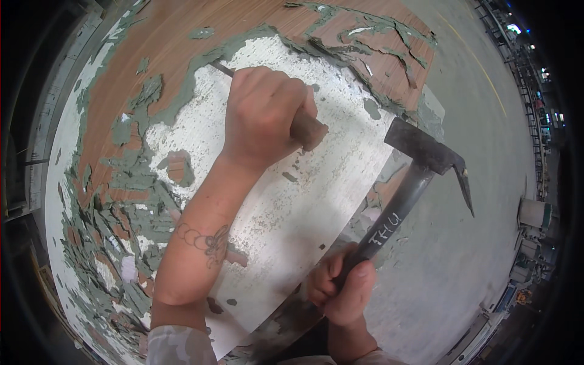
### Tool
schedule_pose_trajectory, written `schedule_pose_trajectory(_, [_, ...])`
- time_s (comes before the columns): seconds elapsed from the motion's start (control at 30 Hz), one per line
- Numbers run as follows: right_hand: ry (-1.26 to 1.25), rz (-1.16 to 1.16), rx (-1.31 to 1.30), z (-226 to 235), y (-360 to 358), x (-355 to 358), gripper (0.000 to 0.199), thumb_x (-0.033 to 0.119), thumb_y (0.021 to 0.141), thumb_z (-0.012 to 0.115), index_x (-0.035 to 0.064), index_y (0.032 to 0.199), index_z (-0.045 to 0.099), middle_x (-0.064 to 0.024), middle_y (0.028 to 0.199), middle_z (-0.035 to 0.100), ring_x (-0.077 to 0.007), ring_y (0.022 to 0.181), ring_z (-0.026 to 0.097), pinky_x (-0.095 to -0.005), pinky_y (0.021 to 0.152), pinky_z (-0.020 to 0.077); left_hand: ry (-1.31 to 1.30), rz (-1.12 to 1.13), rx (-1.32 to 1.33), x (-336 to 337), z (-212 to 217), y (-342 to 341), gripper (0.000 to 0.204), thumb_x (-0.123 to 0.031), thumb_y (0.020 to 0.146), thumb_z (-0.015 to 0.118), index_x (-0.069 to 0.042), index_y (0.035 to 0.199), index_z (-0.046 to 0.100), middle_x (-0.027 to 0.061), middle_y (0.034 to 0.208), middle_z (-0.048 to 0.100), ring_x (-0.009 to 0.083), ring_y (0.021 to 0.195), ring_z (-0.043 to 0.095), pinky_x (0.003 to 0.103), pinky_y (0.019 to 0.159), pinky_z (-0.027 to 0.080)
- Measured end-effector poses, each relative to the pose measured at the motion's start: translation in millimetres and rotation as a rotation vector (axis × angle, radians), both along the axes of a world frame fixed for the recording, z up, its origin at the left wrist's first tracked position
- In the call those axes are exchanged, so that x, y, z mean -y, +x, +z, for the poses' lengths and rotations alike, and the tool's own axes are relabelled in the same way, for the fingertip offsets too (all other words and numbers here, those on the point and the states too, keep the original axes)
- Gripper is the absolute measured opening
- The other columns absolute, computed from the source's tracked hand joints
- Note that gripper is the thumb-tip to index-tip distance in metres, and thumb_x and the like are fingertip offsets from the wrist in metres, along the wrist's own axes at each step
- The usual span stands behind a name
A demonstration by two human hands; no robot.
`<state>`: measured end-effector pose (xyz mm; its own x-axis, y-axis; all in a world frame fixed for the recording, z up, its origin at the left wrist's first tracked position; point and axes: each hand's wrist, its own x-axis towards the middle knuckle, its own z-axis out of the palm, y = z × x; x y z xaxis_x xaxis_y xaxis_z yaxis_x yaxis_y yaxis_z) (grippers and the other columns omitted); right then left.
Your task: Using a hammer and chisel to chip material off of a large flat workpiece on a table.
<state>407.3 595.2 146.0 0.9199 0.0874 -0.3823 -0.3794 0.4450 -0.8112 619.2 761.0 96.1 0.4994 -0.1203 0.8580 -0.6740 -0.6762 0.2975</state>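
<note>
My left hand [264,112] is closed round the handle of a chisel [313,132]. Its thin metal blade [222,68] sticks out beyond my fist toward the upper left. The blade's end meets the edge of the brown wood-grain layer [170,55], where bared white board [292,201] begins. Lower right, my right hand [344,289] grips a dark claw hammer [392,210] by its shaft. The hammer's head [420,146] is raised to the right of the chisel handle and apart from it, with the claw pointing down to the right.
Torn grey-green flakes [131,182] with brown and white scraps cover the board's left side. More peeled strips [389,42] lie at the far right. Grey floor [468,121] with a yellow line stretches to the right. Equipment and a pale bin [535,213] stand along the right rim.
</note>
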Motion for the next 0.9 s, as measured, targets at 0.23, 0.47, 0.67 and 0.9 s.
schedule_pose_trajectory(0.23, [0.487, -0.389, 0.086, -5, -33, -23, 0.061, 0.078, 0.096, 0.047, 0.0173, 0.091, 0.045, -0.0014, 0.059, 0.038, -0.0144, 0.042, 0.031, -0.0319, 0.039, 0.0310, 0.011, 0.028, -0.035, 6, -2, 7, 0.027, 0.000, 0.074, 0.079, -0.008, 0.073, 0.054, 0.0062, 0.068, 0.052, 0.0276, 0.066, 0.055, 0.038, 0.067, 0.041])
schedule_pose_trajectory(0.47, [0.493, -0.246, -0.210, -26, -31, -69, 0.059, 0.073, 0.098, 0.049, 0.0146, 0.088, 0.045, -0.0013, 0.058, 0.036, -0.0161, 0.042, 0.033, -0.0331, 0.037, 0.0290, 0.057, 0.073, -0.015, -1, -11, 4, 0.027, -0.001, 0.075, 0.080, -0.008, 0.073, 0.055, 0.0055, 0.068, 0.052, 0.0274, 0.065, 0.054, 0.039, 0.067, 0.042])
schedule_pose_trajectory(0.67, [0.418, -0.120, -0.232, -30, -19, -72, 0.057, 0.070, 0.101, 0.046, 0.0141, 0.090, 0.044, -0.0001, 0.059, 0.036, -0.0147, 0.042, 0.032, -0.0319, 0.037, 0.0293, 0.056, 0.087, -0.040, -2, -15, 9, 0.026, -0.001, 0.076, 0.080, -0.008, 0.073, 0.056, 0.0060, 0.069, 0.054, 0.0280, 0.067, 0.056, 0.039, 0.067, 0.043])
schedule_pose_trajectory(0.9, [0.431, -0.023, -0.221, -29, -19, -76, 0.056, 0.069, 0.103, 0.040, 0.0145, 0.091, 0.044, 0.0018, 0.060, 0.035, -0.0123, 0.043, 0.031, -0.0308, 0.037, 0.0310, 0.025, 0.051, -0.035, -8, -15, 10, 0.025, -0.003, 0.076, 0.079, -0.008, 0.076, 0.055, 0.0079, 0.072, 0.055, 0.0310, 0.071, 0.057, 0.041, 0.071, 0.044])
